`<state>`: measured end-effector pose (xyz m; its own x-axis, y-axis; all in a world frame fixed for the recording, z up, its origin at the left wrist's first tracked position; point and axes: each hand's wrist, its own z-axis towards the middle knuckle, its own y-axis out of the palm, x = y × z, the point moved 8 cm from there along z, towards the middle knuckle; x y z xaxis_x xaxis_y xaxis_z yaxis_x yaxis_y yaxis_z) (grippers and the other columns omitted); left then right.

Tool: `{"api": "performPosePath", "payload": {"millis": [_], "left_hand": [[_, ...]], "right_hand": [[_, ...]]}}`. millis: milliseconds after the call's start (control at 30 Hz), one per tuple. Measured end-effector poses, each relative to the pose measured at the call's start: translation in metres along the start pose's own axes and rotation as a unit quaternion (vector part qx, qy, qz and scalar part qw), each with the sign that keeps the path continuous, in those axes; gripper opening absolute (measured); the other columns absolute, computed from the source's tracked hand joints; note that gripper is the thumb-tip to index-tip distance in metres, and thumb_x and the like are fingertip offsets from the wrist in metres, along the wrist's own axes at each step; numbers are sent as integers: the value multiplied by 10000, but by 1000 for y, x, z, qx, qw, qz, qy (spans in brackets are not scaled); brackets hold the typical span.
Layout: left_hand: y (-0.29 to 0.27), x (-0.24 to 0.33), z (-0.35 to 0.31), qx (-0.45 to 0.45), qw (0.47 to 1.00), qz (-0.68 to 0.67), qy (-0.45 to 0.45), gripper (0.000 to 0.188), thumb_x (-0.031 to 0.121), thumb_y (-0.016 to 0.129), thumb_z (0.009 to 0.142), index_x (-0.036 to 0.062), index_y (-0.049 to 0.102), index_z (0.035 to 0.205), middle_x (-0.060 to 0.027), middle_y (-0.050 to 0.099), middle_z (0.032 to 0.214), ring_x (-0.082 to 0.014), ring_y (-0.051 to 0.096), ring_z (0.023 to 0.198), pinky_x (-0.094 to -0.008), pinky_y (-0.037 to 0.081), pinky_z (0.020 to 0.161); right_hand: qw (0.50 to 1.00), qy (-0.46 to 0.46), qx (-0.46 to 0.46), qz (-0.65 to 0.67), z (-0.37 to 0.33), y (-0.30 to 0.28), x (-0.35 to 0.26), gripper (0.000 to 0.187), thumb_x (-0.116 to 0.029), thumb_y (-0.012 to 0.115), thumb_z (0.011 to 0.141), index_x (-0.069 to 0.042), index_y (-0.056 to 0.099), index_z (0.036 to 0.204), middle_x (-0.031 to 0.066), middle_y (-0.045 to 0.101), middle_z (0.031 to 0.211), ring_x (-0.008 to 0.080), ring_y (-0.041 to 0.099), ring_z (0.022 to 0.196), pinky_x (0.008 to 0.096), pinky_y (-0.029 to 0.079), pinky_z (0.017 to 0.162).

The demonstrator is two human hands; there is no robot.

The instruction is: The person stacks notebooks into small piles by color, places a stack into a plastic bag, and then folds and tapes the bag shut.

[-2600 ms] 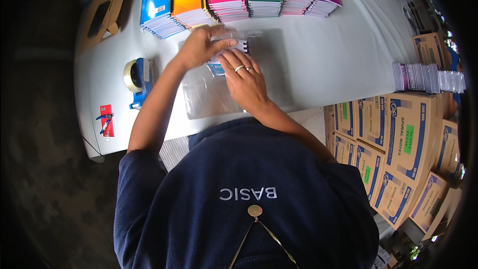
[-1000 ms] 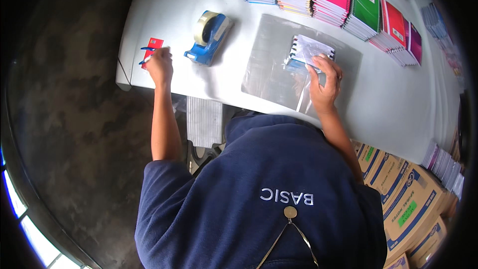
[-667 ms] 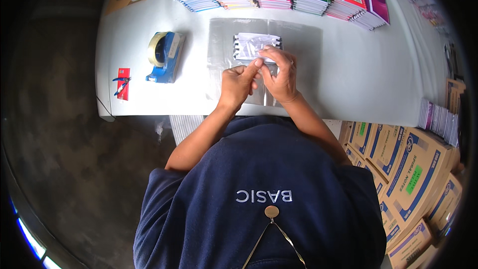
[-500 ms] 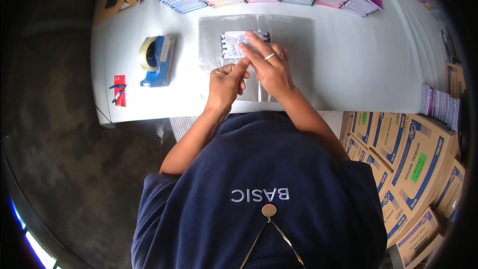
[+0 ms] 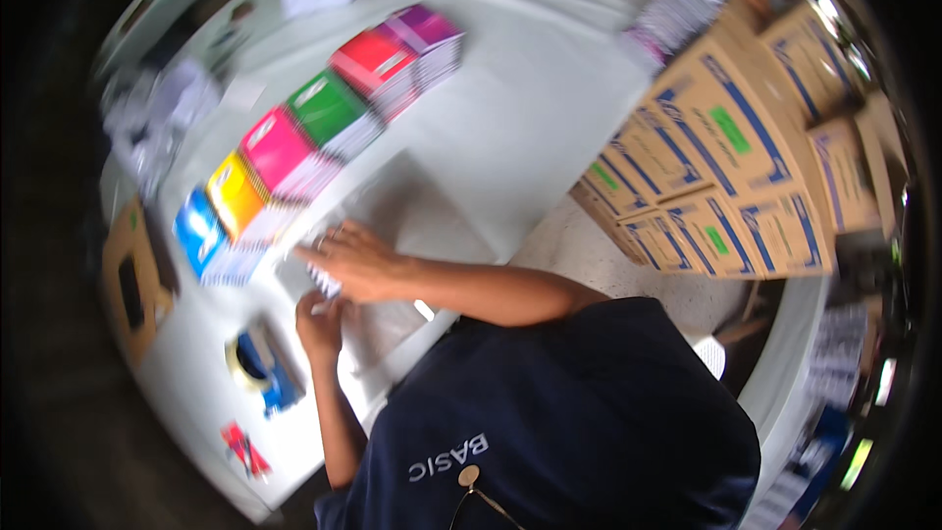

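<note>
A stack of clear plastic sheets or bags [image 5: 432, 211] lies on the white table, with a small black-and-white printed paper [image 5: 325, 282] on it, partly covered by my hands. My right hand [image 5: 355, 260] reaches over the paper, its fingers stretched out and a ring on one of them. Below it, my left hand [image 5: 320, 324] is closed beside the paper's near edge. Whatever its fingers grip is too blurred to make out. Left of my hands stands a blue tape dispenser [image 5: 277, 378] with a roll of clear tape.
Spiral notebooks stand in blue, yellow, pink, green [image 5: 334, 110], red and purple piles beyond the sheets. A cut-open cardboard box [image 5: 132, 280] is at the table's left edge, a red card [image 5: 245, 451] with a dark item nearer. Stacked cartons [image 5: 706, 157] rise at the right.
The whole view has swung round, so the table now runs diagonally and more cartons show at the right. Both hands are still together over the printed paper.
</note>
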<state>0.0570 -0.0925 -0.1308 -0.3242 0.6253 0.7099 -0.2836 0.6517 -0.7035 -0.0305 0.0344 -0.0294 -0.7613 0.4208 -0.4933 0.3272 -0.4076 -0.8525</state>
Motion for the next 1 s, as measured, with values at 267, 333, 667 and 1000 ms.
{"api": "performPosePath", "payload": {"millis": [267,333,667,1000], "left_hand": [[4,41,8,10,989,-142,42,309,222,609,896,-38,572,1057,-117,596,997,-201,601,807,-293,496,691],[5,56,9,28,983,-179,27,282,205,599,902,-40,572,1039,-108,594,979,-190,578,812,-291,480,706],[65,131,40,26,985,-162,55,194,144,576,912,-33,571,990,-83,585,907,-159,535,790,-288,445,709],[140,201,33,15,1000,-19,7,208,178,578,901,-13,606,979,-114,602,920,-201,578,738,-290,456,588]], "right_hand": [[947,278,107,122,-123,-149,115,618,-184,720,585,-11,549,1152,197,520,1113,326,518,1056,364,446,880],[933,321,143,69,-151,-193,150,538,-151,715,578,-25,580,1084,172,527,1075,311,523,1044,355,455,865],[868,305,321,-226,-269,-384,420,541,-36,689,635,-50,502,1142,158,461,1148,334,462,1124,371,419,945],[712,518,158,-447,-337,-371,572,515,-141,465,876,-98,337,1373,121,427,1355,288,399,1269,440,282,1059]]}}
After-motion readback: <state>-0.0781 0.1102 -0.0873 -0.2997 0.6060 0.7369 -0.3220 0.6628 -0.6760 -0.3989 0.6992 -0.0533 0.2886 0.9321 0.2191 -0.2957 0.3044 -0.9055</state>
